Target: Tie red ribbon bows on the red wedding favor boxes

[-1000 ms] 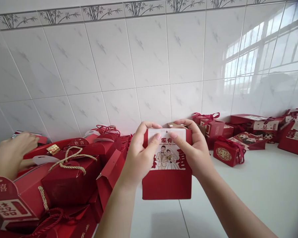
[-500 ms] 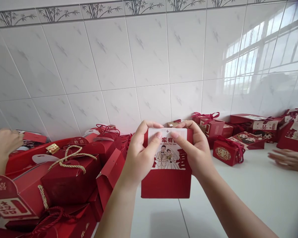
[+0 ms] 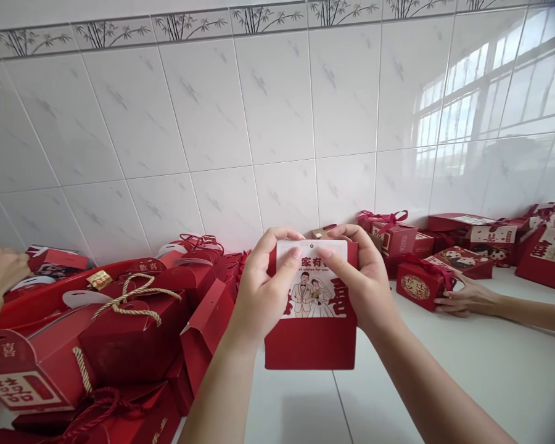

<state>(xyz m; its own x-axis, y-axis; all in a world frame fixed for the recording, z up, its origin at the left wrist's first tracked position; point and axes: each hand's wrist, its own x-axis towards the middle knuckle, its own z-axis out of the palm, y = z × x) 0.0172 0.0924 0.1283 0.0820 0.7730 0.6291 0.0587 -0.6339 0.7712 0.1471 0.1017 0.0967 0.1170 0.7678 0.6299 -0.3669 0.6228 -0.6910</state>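
Between my two hands I hold up a red gift box [image 3: 311, 343] with a white top flap printed with a bride and groom. My left hand [image 3: 269, 285] grips its upper left side, thumb on the flap's front and fingers behind. My right hand [image 3: 361, 277] has the same grip on the upper right, so both thumbs press near a small hole at the flap's top edge. The box hangs upright above the white table [image 3: 300, 407]. Its back is hidden.
Many red gift boxes [image 3: 132, 327] with cords crowd the left, around a red tray [image 3: 16, 308]. More boxes line the tiled wall at right. Another person's hand [image 3: 467, 297] touches a small ribboned box [image 3: 423, 282]; another hand [image 3: 2, 271] is at far left.
The other person's hand at right has moved left onto the small ribboned box. The hand at far left has shifted outward. My hands and the gift box have barely moved.
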